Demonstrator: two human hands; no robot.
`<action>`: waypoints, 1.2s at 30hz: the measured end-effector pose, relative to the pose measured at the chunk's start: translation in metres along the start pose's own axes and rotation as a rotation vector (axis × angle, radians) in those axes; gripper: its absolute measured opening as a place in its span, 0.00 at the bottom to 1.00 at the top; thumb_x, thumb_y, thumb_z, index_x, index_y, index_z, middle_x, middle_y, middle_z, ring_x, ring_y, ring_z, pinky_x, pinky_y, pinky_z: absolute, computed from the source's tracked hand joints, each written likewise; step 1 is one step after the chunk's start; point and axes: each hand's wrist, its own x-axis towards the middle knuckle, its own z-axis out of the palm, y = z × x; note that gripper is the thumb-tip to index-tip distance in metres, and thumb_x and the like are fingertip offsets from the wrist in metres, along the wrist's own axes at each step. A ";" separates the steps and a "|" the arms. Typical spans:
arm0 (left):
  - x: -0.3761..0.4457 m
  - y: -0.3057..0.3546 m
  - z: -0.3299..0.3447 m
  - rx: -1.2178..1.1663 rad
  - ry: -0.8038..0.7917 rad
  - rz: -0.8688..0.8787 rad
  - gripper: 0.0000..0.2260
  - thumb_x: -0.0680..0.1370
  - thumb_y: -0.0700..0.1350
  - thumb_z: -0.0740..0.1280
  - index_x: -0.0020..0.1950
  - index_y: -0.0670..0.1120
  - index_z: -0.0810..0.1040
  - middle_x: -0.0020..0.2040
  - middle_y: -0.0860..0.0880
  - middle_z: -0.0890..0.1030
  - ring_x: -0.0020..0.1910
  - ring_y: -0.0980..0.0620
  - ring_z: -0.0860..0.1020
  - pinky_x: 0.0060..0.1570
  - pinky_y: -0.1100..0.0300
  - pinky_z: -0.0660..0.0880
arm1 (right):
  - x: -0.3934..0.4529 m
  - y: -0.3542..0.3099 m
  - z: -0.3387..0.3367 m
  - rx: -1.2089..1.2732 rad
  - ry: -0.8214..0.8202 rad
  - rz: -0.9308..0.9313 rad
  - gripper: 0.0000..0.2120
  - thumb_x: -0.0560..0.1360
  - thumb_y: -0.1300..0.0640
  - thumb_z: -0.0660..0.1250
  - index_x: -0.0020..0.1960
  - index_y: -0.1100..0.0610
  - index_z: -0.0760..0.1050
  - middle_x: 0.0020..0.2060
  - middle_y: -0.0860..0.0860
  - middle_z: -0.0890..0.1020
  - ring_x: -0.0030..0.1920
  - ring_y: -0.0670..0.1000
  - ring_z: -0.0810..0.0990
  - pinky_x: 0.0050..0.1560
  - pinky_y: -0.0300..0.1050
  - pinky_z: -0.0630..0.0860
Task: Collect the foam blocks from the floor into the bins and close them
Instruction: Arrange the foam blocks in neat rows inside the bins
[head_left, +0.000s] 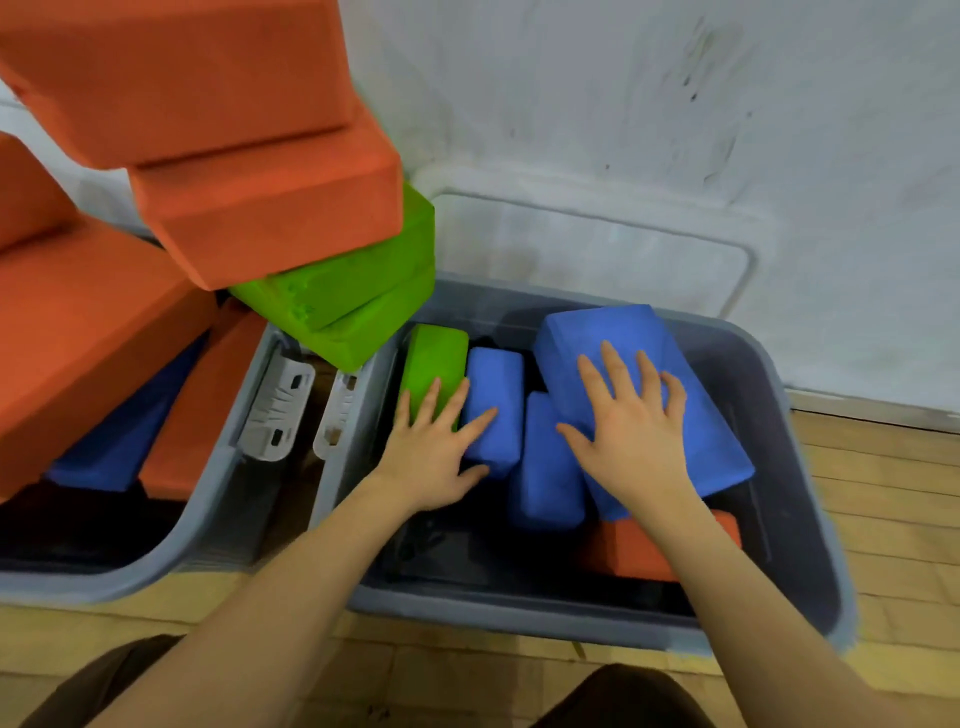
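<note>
Two grey bins stand side by side on the wooden floor. The right bin (810, 519) holds a green block (434, 358), several blue blocks and an orange block (634, 553) near its front. My left hand (434, 457) lies flat with fingers spread across the green block and a small blue block (493, 395). My right hand (631, 421) rests open on top of a large blue block (618, 338). The left bin (208, 499) is piled high with orange blocks (265, 208), green blocks (358, 296) and a blue one (119, 441), leaning over toward the right bin.
A translucent lid (587, 254) leans against the white wall behind the right bin. White latches (280, 405) hang on the facing bin ends. My knees show at the bottom edge. Wooden floor (883, 493) extends to the right.
</note>
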 end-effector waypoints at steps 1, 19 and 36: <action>0.001 0.003 0.001 0.006 0.009 -0.025 0.31 0.78 0.62 0.56 0.76 0.60 0.43 0.77 0.46 0.42 0.75 0.39 0.43 0.69 0.38 0.42 | -0.004 0.004 -0.003 0.017 -0.069 0.042 0.35 0.67 0.43 0.72 0.70 0.55 0.68 0.69 0.57 0.69 0.66 0.67 0.67 0.63 0.66 0.61; 0.054 0.055 -0.048 -0.781 0.164 -0.099 0.28 0.81 0.56 0.53 0.77 0.49 0.47 0.74 0.44 0.62 0.71 0.44 0.64 0.68 0.51 0.61 | -0.044 0.019 -0.016 0.477 -0.190 -0.001 0.26 0.76 0.50 0.56 0.73 0.54 0.63 0.71 0.55 0.67 0.69 0.65 0.66 0.62 0.66 0.68; 0.017 0.064 -0.087 -1.061 0.626 -0.007 0.22 0.68 0.43 0.76 0.58 0.51 0.70 0.57 0.51 0.65 0.53 0.71 0.68 0.46 0.75 0.69 | -0.041 0.033 -0.049 0.588 -0.032 0.011 0.28 0.75 0.45 0.55 0.73 0.53 0.62 0.70 0.53 0.69 0.69 0.53 0.68 0.64 0.50 0.70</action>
